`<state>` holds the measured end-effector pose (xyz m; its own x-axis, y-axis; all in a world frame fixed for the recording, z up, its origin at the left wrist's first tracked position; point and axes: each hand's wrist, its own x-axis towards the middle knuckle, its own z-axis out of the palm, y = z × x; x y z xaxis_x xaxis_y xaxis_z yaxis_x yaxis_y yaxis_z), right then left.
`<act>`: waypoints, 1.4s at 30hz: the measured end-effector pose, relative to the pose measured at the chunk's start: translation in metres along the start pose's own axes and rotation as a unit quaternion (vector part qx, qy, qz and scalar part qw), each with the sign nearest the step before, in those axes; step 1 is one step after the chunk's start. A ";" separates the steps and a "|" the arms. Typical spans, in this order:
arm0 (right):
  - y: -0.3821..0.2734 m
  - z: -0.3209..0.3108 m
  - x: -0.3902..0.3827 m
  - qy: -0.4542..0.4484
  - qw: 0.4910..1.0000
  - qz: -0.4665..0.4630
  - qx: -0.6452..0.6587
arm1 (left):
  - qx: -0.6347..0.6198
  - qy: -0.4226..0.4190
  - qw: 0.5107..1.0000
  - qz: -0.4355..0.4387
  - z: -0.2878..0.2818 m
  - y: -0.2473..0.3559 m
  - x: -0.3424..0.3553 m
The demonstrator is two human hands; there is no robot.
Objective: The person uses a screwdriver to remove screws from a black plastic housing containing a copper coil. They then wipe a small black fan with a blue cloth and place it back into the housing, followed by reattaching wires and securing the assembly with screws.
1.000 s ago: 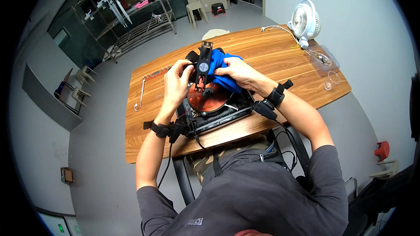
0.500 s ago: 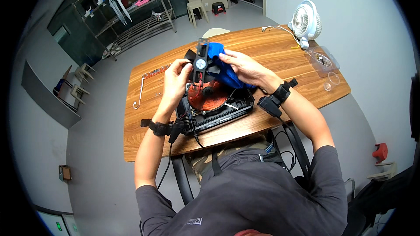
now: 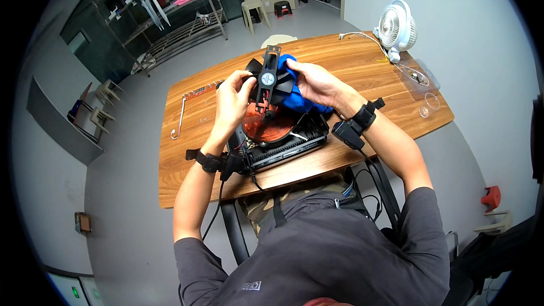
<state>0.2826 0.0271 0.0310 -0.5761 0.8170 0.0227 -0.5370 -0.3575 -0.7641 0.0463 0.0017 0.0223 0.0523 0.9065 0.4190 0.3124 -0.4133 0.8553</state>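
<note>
My left hand (image 3: 236,93) pinches the edge of a black fan (image 3: 267,79) with a bladed rotor, a long bracket and thin red wires. My right hand (image 3: 317,85) grips a blue cloth (image 3: 300,101) against the fan's right side; its fingertips are partly hidden. Below both hangs an opened black appliance housing (image 3: 286,150) on the table, with a round copper coil (image 3: 258,130) inside, partly hidden by the fan. Black straps with small devices circle both my wrists.
The wooden table (image 3: 190,167) carries an orange circuit strip (image 3: 201,89) with a white cable on the left, a white desk fan (image 3: 394,28), a clear plastic tray (image 3: 416,73) and clear cups (image 3: 429,105) on the right. A chair (image 3: 277,39) stands behind it, a metal rack (image 3: 164,38) farther back.
The fan and blue cloth have shifted slightly, and more blades show. My right hand has moved up along the cloth, and my left hand has risen a little.
</note>
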 end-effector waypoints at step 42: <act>-0.195 -0.196 0.085 0.119 0.669 -0.084 -0.729 | 0.107 -0.075 0.991 -0.034 -0.058 -0.081 0.075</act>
<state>0.4594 0.2546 0.0553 -0.3761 0.9010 0.2161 0.6898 0.4280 -0.5840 -0.0297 0.0984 0.0024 0.1599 0.9408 0.2988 0.5127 -0.3378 0.7893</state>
